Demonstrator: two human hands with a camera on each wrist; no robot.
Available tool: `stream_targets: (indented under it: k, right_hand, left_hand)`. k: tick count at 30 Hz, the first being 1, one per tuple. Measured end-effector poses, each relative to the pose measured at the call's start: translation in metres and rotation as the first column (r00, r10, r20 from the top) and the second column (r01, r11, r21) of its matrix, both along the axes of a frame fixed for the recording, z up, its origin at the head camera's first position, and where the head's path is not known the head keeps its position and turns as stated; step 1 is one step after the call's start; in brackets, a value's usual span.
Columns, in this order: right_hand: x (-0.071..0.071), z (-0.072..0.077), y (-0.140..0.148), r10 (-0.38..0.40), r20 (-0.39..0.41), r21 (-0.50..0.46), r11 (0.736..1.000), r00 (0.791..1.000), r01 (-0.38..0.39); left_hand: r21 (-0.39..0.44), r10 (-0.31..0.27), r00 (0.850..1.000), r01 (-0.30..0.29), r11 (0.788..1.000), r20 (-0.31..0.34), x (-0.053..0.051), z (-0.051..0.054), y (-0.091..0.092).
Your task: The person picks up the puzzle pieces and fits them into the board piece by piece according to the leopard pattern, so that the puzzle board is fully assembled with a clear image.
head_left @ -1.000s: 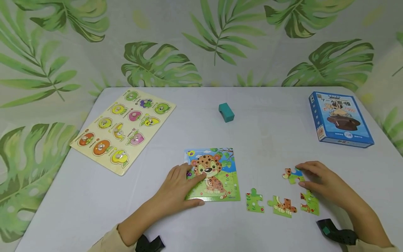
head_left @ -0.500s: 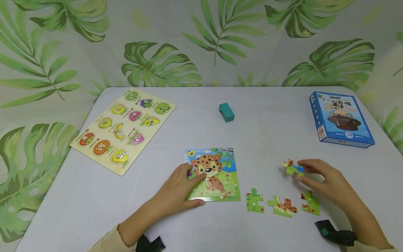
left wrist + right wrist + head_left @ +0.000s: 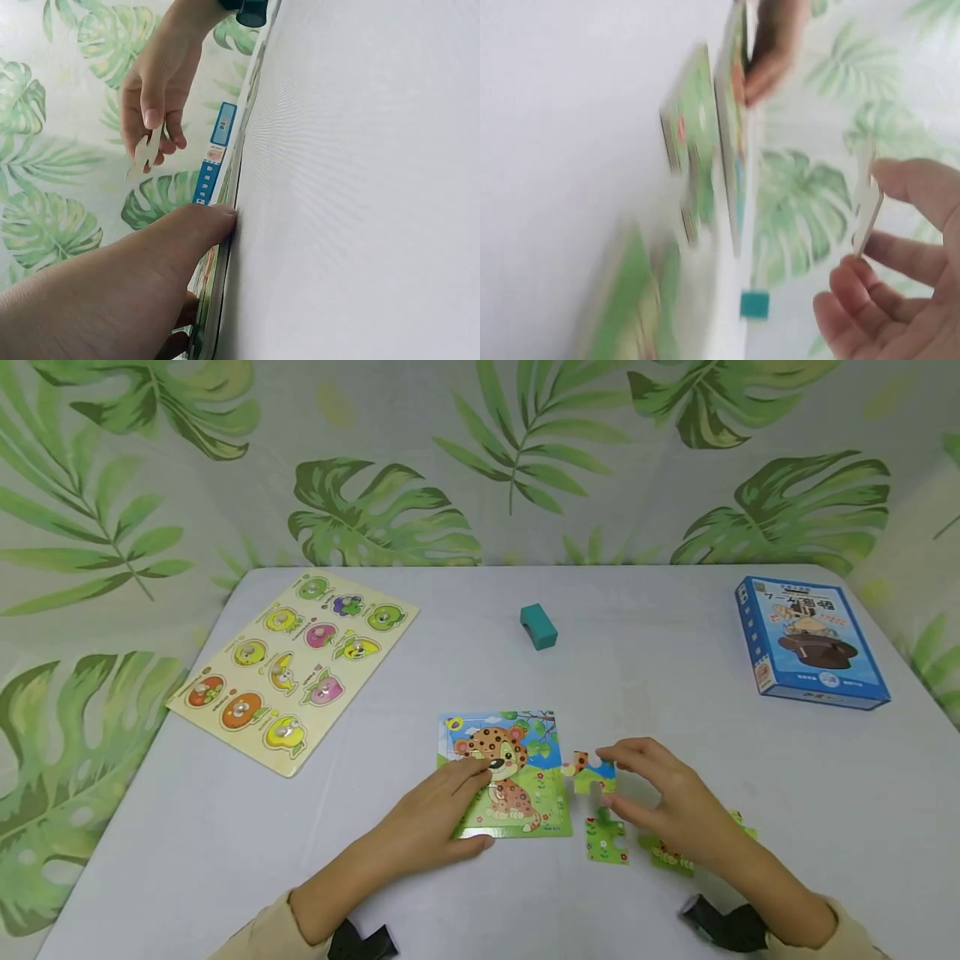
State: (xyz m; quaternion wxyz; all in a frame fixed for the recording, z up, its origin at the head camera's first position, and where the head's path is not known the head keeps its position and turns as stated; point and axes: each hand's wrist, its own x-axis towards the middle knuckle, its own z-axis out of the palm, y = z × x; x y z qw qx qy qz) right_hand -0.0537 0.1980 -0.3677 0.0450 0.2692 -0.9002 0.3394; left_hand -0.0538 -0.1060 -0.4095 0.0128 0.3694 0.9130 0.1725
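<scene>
A leopard puzzle board (image 3: 553, 814) lies flat on the table in the head view. My left hand (image 3: 427, 806) rests over its left part, fingers extended on the picture and thumb (image 3: 214, 214) at its near edge. Just right of the board, my right hand (image 3: 667, 793) pinches a puzzle piece (image 3: 595, 772) with blue, green and spotted brown print. The right wrist view shows that piece (image 3: 867, 210) raised, between thumb and fingers. Below it lies a green puzzle piece (image 3: 607, 842). Another puzzle piece (image 3: 670, 857) is partly covered by my right hand, and a third (image 3: 742, 822) by the forearm.
A wooden fruit peg board (image 3: 337, 681) lies at the left. Farther back is a small teal block (image 3: 538, 627). A blue game box (image 3: 813, 643) stands at the back right. Leaf-printed cloth (image 3: 555, 460) hangs behind the white table (image 3: 637, 685).
My right hand has lifted the puzzle piece and carried it left, close to the board's right edge. My left hand has shifted slightly to the right on the board.
</scene>
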Motion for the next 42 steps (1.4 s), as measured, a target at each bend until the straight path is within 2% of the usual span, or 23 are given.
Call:
stream_targets:
  k: [7,16,21,26,31,34,38,42]
  right_hand:
    - [-0.01,-0.016,-0.034,0.043,0.038,-0.001,0.999,0.998,-0.043]
    - [-0.027,-0.03,-0.051,0.045,0.092,0.072,0.996,0.995,-0.051]
    - [-0.031,-0.031,-0.054,0.073,0.063,0.112,0.991,0.995,-0.08]
    - [-0.035,-0.03,-0.053,0.08,0.083,0.117,0.989,0.993,-0.09]
    - [-0.033,-0.025,-0.048,0.068,0.089,0.245,0.966,0.994,-0.088]
    - [-0.03,-0.023,-0.045,0.078,0.133,0.29,0.95,0.988,-0.114]
    - [-0.026,-0.024,-0.042,0.096,0.196,0.272,0.951,0.976,-0.148]
    - [-0.025,-0.022,-0.038,0.12,0.244,0.212,0.962,0.962,-0.173]
  left_hand:
    - [-0.009,0.012,1.0,-0.012,1.0,-0.019,-0.002,-0.001,0.002]
    - [-0.049,0.013,0.998,-0.016,0.999,-0.059,-0.007,-0.002,0.005]
    - [-0.087,0.008,0.998,-0.014,0.996,-0.07,-0.012,0.001,0.008]
    - [-0.093,0.001,0.997,-0.008,0.996,-0.072,-0.014,0.004,0.009]
    - [-0.082,-0.003,0.999,-0.002,0.997,-0.054,-0.015,0.006,0.01]
    - [-0.09,-0.001,0.999,-0.003,0.996,-0.039,-0.014,0.005,0.009]
    - [-0.095,0.0,1.0,-0.001,0.996,-0.01,-0.012,0.005,0.005]
    - [-0.045,0.008,1.0,-0.009,0.999,-0.008,-0.011,0.004,-0.006]
